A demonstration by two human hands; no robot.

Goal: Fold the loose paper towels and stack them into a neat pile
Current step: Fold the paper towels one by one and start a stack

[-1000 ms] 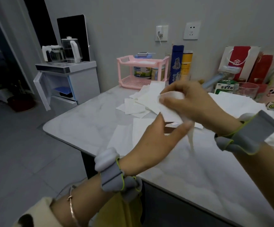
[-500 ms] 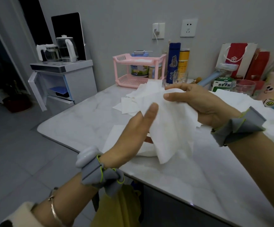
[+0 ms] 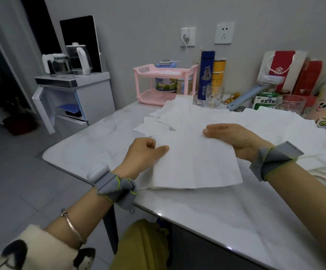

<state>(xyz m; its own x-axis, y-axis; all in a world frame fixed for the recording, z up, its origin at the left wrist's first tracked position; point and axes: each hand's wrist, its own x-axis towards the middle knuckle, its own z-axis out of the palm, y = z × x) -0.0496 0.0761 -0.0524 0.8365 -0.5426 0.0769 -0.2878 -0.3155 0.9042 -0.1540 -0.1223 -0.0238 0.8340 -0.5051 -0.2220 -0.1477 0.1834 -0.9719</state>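
Note:
A white paper towel (image 3: 195, 162) is stretched out flat between my two hands, just above the near part of the marble table (image 3: 226, 221). My left hand (image 3: 142, 154) pinches its left edge with thumb and curled fingers. My right hand (image 3: 234, 137) holds the far right corner, thumb on top. Under the towel's near left edge lies another flat towel (image 3: 145, 184). Several loose white towels (image 3: 177, 115) lie spread behind the hands, and more towels (image 3: 318, 158) lie at the right.
Along the wall stand a pink two-tier rack (image 3: 164, 84), a blue bottle (image 3: 206, 75), a yellow can (image 3: 218, 75), a glass mug (image 3: 214, 94), another glass (image 3: 290, 104) and red bags (image 3: 282, 69). A white cabinet with kettles (image 3: 74, 90) stands left of the table.
The towel hung crumpled between my hands a second ago; it has been opened and pulled flat. My left hand went from an open palm to pinching the left edge, and both hands lowered toward the table.

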